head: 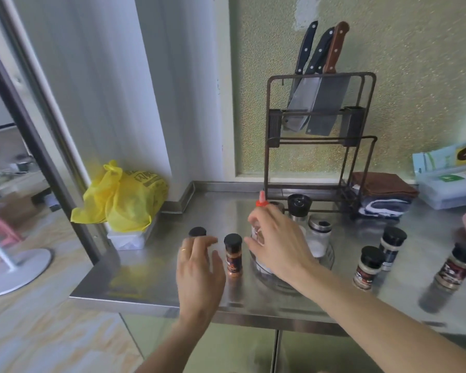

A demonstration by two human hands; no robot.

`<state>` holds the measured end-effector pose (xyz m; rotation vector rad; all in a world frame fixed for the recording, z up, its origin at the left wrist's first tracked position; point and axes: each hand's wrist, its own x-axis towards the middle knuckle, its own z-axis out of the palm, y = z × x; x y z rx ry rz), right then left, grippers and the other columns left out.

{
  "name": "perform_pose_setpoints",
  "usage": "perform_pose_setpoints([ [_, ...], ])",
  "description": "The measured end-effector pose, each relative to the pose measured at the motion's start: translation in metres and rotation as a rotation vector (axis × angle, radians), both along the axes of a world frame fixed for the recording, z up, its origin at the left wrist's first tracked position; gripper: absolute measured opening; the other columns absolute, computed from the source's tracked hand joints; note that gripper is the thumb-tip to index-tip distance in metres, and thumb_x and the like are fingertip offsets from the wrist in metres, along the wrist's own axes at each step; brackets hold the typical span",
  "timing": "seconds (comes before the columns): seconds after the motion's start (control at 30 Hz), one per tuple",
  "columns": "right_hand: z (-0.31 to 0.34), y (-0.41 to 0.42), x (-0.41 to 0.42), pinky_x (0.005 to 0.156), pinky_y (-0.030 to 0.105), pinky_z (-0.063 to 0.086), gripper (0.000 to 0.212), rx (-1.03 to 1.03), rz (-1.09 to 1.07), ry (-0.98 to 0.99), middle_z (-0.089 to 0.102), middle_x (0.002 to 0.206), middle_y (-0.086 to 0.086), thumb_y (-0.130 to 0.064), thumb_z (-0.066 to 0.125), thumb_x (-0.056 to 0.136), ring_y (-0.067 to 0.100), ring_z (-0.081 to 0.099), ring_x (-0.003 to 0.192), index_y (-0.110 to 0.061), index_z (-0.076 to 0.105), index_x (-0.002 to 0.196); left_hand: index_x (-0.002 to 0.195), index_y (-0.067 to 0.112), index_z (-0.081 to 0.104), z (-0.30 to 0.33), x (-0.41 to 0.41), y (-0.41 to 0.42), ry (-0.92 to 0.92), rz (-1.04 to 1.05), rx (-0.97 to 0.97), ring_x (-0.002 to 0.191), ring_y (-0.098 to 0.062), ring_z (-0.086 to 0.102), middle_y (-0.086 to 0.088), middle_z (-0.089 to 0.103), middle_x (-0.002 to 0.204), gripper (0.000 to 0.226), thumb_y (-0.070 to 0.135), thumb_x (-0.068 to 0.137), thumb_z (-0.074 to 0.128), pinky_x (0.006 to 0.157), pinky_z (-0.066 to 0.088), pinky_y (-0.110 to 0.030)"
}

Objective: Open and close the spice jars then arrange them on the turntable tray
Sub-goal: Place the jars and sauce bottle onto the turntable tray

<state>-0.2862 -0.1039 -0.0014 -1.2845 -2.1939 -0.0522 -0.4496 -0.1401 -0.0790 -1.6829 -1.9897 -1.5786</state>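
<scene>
Partly done — turntable tray (331,255) holds some jars; right hand (277,243) grips one there, left hand (199,267) spread — others wait beside it

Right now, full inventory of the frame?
spice jars: five, black caps, on counter; two left of tray, three right
tray: one, clear, counter centre
shaker: one, clear glass, white contents, on tray
grinder: one, black top, on tray's far side
red-capped bottle: one, behind right hand
knife rack: one, dark metal, at wall
knives: three, two black handles, one brown
yellow bag: one, far left
towels: folded, brown and blue, beside rack
left hand: open, by left jars
right hand: over tray, grip unclear
</scene>
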Motion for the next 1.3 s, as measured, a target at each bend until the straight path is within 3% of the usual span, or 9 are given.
perform_pose_setpoints([
  [0.07, 0.001, -0.005, -0.02, 0.082, 0.038, 0.05, 0.032, -0.034, 0.048, -0.072, 0.058, 0.116, 0.002, -0.03, 0.068, 0.092, 0.026, 0.064, 0.094, -0.017, 0.054, 0.119, 0.115, 0.023, 0.064, 0.011, -0.02, 0.011, 0.093, 0.051, -0.057, 0.106, -0.028, 0.054, -0.003, 0.056, 0.118, 0.039, 0.003, 0.082, 0.068, 0.09, 0.05, -0.042],
  [0.2, -0.02, 0.003, -0.056, 0.067, 0.039, 0.052, 0.035, -0.104, -0.028, -0.243, 0.055, 0.117, 0.01, -0.019, 0.065, 0.093, 0.032, 0.067, 0.092, -0.016, 0.048, 0.124, 0.142, 0.037, 0.045, 0.022, -0.044, 0.032, 0.205, -0.053, -0.435, 0.128, -0.032, 0.046, -0.006, 0.039, 0.148, 0.06, 0.015, 0.088, 0.06, 0.1, 0.048, -0.044],
  [0.33, -0.032, 0.005, -0.066, 0.068, 0.038, 0.044, 0.039, -0.199, -0.048, -0.303, 0.054, 0.117, 0.016, -0.009, 0.066, 0.092, 0.036, 0.066, 0.096, -0.01, 0.048, 0.128, 0.14, 0.031, 0.05, 0.028, -0.054, 0.039, 0.266, -0.122, -0.577, 0.112, -0.032, 0.061, -0.008, 0.059, 0.125, 0.05, 0.022, 0.091, 0.06, 0.086, 0.048, -0.037],
  [0.43, -0.025, 0.0, -0.06, 0.07, 0.039, 0.048, 0.038, -0.209, -0.022, -0.233, 0.054, 0.114, 0.015, -0.004, 0.068, 0.088, 0.036, 0.065, 0.095, -0.011, 0.05, 0.121, 0.13, 0.031, 0.057, 0.036, -0.057, 0.033, 0.278, -0.099, -0.508, 0.102, -0.03, 0.064, -0.006, 0.066, 0.113, 0.044, 0.025, 0.088, 0.067, 0.08, 0.048, -0.036],
  [0.6, 0.035, -0.017, -0.01, 0.092, 0.045, 0.049, 0.031, -0.186, 0.034, -0.072, 0.059, 0.117, 0.011, -0.024, 0.065, 0.093, 0.033, 0.06, 0.108, -0.016, 0.054, 0.121, 0.116, 0.041, 0.058, 0.09, -0.043, 0.02, 0.209, -0.162, -0.301, 0.085, -0.025, 0.071, 0.002, 0.072, 0.097, 0.043, 0.036, 0.077, 0.075, 0.077, 0.058, -0.041],
  [0.77, 0.086, -0.017, 0.054, 0.084, 0.037, 0.046, 0.039, -0.176, -0.094, -0.094, 0.062, 0.116, 0.004, -0.033, 0.07, 0.092, 0.025, 0.059, 0.104, -0.018, 0.054, 0.124, 0.116, 0.038, 0.06, 0.15, 0.011, 0.021, 0.299, -0.402, -0.192, 0.083, -0.017, 0.073, 0.007, 0.075, 0.098, 0.04, 0.036, 0.08, 0.077, 0.081, 0.059, -0.036],
  [0.93, 0.076, -0.004, 0.091, 0.08, 0.038, 0.047, 0.044, -0.251, -0.194, -0.171, 0.064, 0.115, 0.008, -0.034, 0.071, 0.09, 0.028, 0.06, 0.105, -0.014, 0.054, 0.126, 0.116, 0.029, 0.061, 0.151, 0.074, 0.041, 0.461, -0.594, -0.301, 0.088, -0.024, 0.068, 0.001, 0.075, 0.098, 0.036, 0.03, 0.082, 0.073, 0.079, 0.055, -0.034],
  [1.17, 0.034, 0.011, 0.109, 0.076, 0.041, 0.049, 0.031, -0.333, -0.159, -0.258, 0.065, 0.109, 0.009, -0.026, 0.072, 0.086, 0.032, 0.062, 0.102, -0.014, 0.056, 0.109, 0.108, 0.024, 0.057, 0.11, 0.11, 0.063, 0.739, -0.614, -0.502, 0.096, -0.028, 0.065, -0.002, 0.069, 0.098, 0.031, 0.024, 0.078, 0.066, 0.081, 0.057, -0.045],
  [1.3, 0.011, 0.018, 0.106, 0.083, 0.044, 0.053, 0.038, -0.383, -0.101, -0.278, 0.066, 0.114, 0.008, -0.027, 0.073, 0.084, 0.031, 0.061, 0.104, -0.015, 0.056, 0.116, 0.105, 0.024, 0.054, 0.096, 0.107, 0.069, 0.877, -0.571, -0.555, 0.099, -0.026, 0.06, -0.001, 0.065, 0.104, 0.033, 0.028, 0.076, 0.069, 0.083, 0.056, -0.043],
])
